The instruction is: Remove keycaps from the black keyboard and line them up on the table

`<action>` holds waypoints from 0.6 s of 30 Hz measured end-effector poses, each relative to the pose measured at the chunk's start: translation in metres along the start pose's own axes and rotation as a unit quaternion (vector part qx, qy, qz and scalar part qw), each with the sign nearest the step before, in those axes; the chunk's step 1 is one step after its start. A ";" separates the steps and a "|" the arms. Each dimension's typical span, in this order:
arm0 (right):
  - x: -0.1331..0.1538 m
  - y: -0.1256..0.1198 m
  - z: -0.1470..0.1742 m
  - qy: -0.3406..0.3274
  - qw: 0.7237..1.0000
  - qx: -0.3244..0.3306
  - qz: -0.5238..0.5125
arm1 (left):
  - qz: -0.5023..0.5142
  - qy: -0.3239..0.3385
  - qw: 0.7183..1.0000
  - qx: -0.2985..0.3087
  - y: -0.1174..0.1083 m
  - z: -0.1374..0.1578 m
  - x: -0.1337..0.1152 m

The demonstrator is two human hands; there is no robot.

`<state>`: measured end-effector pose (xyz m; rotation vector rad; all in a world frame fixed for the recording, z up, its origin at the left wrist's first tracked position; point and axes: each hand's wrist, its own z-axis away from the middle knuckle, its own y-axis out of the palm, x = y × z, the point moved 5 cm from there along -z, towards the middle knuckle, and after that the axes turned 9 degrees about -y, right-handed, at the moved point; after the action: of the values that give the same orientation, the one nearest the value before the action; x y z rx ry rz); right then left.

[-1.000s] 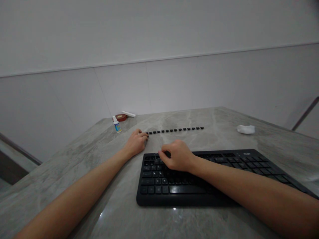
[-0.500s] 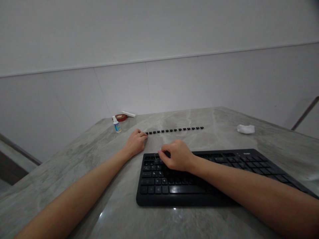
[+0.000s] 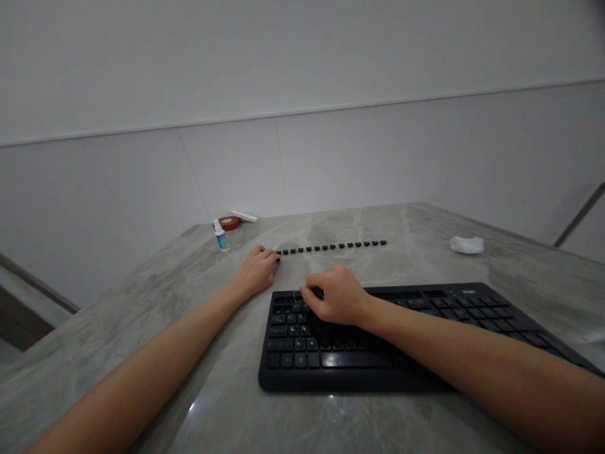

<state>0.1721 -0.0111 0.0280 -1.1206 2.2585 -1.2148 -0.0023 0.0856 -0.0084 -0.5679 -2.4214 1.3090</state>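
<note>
One keycap row (image 3: 333, 246) runs toward three o'clock from the nearer left hand (image 3: 258, 270); its grip is unclear. Right hand (image 3: 336, 295) pinches a wire loop (image 3: 294, 296).

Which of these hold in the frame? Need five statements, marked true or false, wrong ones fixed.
1. The left hand is at the left end of the row of small black pieces. True.
2. The right hand, over the keyboard, has a thin wire loop at its fingertips. True.
3. The row of small black pieces lies on the keyboard. False: it lies on the table, beyond the keyboard.
4. A white item lies right of the row. True.
5. Both hands are over the keyboard. False: only the right hand is.
</note>
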 end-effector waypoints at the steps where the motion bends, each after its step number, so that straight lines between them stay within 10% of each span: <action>1: 0.000 0.000 0.000 0.000 1.000 0.001 0.000 | 0.000 0.000 1.000 0.000 0.000 0.000 0.000; 18: 0.001 0.000 0.000 0.001 1.000 0.001 0.000 | 0.015 -0.108 0.994 -0.019 -0.002 0.001 0.014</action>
<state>0.1716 -0.0119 0.0286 -1.1186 2.2595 -1.2177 -0.0148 0.0909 -0.0056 -0.4973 -2.6266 1.4042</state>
